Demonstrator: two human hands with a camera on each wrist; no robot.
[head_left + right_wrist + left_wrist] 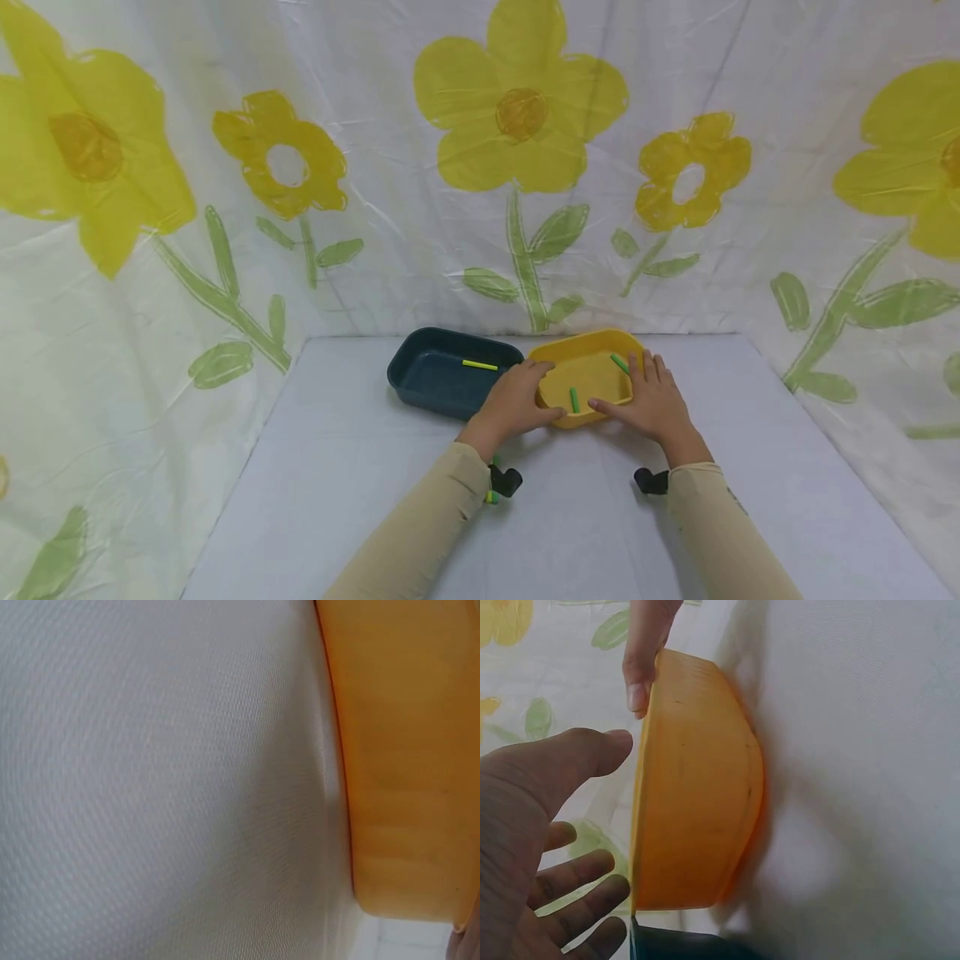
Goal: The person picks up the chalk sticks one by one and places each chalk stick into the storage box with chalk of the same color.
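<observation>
Head view, lower centre: left hand (514, 405) and right hand (654, 402), fingers loosely spread, flank yellow plastic tray (587, 344); uneven lift could spill its green sticks (573, 400).

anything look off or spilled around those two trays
Nothing spilled. The yellow tray holds two green sticks, the dark tray one yellow-green stick. The left hand and right hand flank the yellow tray.
</observation>
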